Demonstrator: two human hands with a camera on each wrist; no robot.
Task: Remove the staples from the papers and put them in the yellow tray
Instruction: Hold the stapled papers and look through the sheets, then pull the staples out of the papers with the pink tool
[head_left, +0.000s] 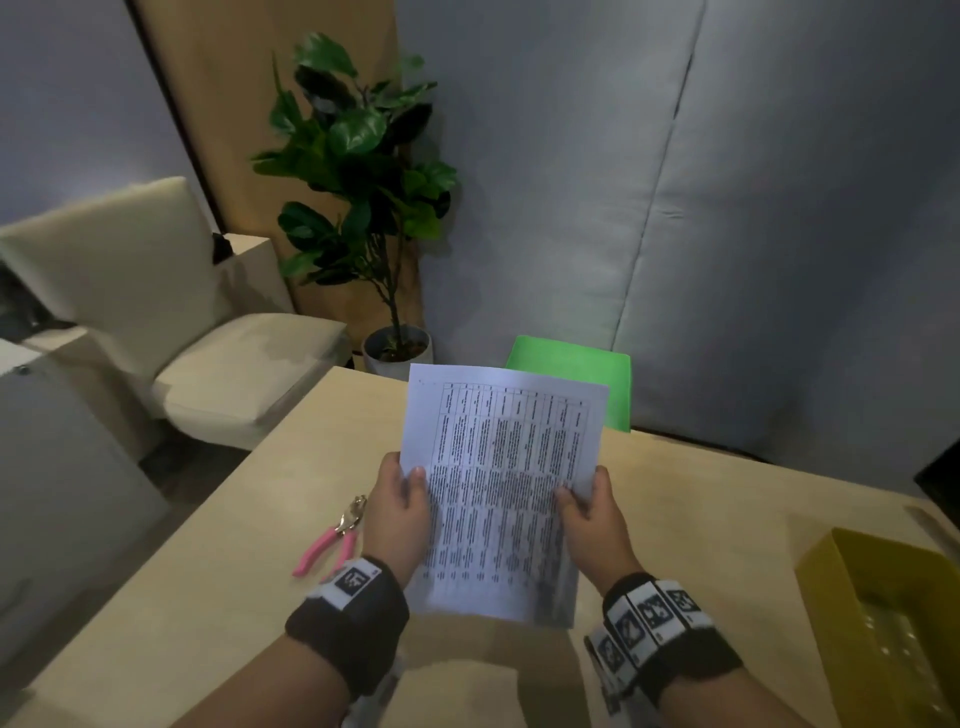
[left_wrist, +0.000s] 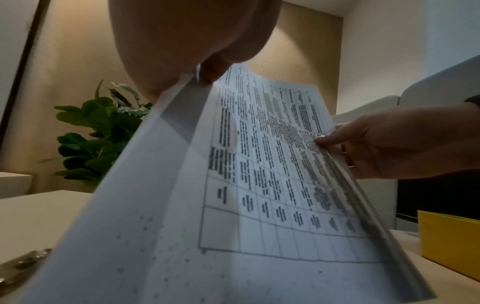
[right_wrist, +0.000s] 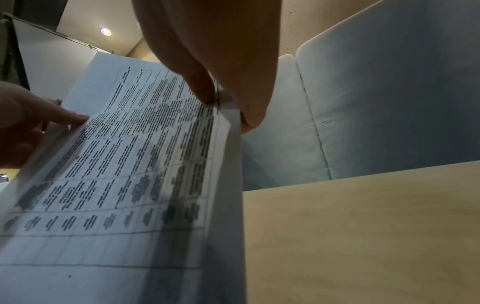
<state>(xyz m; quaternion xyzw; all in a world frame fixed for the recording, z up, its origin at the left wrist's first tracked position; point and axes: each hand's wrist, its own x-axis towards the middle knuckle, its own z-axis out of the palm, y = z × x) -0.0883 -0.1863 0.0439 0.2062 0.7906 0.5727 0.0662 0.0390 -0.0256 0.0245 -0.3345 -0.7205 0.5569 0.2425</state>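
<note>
I hold the papers (head_left: 501, 483) up in the air over the bench (head_left: 208, 597), right in the middle of what I see. The top page has a table full of small dark print. I cannot see a staple from here.

My left hand (head_left: 397, 512) holds the papers at their 9 o'clock edge. My thumb lies on top of the page and my other fingers (left_wrist: 210, 72) are curled behind it, so they pinch the sheets tight. My right hand (head_left: 592, 512) holds the 3 o'clock edge the same way, with the thumb on the print and the fingers (right_wrist: 255, 115) tucked behind. Both hands are closed on the papers, not spread wide. The sheets fan apart a little at the edges.

The pink pliers (head_left: 332, 540) lie flat on the bench at 9 o'clock from the papers, just beside my left wrist. No hand touches them.

The yellow tray (head_left: 831, 571) sits on the bench at 4 o'clock, well apart from the papers.

Past the bench at 12 o'clock stands a green chair (head_left: 571, 364). A potted plant (head_left: 363, 171) is at 11 o'clock, and a pale armchair (head_left: 156, 291) is at 10 o'clock.
</note>
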